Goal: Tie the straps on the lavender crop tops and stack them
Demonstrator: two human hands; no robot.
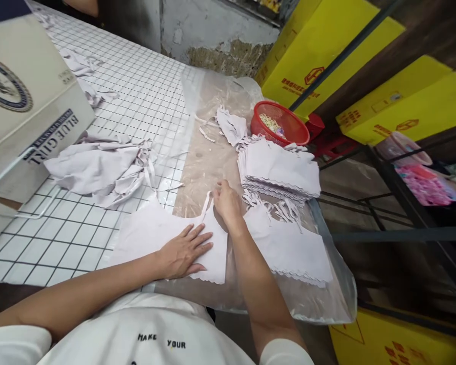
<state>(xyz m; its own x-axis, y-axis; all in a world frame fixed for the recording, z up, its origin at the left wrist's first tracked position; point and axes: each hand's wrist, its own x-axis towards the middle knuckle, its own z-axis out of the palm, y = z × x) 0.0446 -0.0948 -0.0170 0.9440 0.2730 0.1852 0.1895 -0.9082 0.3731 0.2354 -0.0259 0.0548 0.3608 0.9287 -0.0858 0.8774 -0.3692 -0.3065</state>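
Note:
A pale lilac-white garment piece (144, 238) with a scalloped lower edge lies spread on the table in front of me. My left hand (188, 251) presses flat on it, fingers stretched and apart. At the garment's upper right, my right hand (226, 200) has its fingers bent and closed at the thin strap (206, 205); the fingertips partly hide the contact. Just right of that arm is a layered pile of similar pieces (289, 243), with loose straps on top. Beyond it stands a thicker folded stack (279, 170).
A crumpled heap of garments (99, 165) lies left, beside a large carton (30, 101). A red basket (279, 121) with small items stands behind the stack. Clear plastic sheeting (201, 172) covers part of the grid-patterned table (137, 66). Yellow boxes (327, 50) and a dark metal rack (403, 203) are right.

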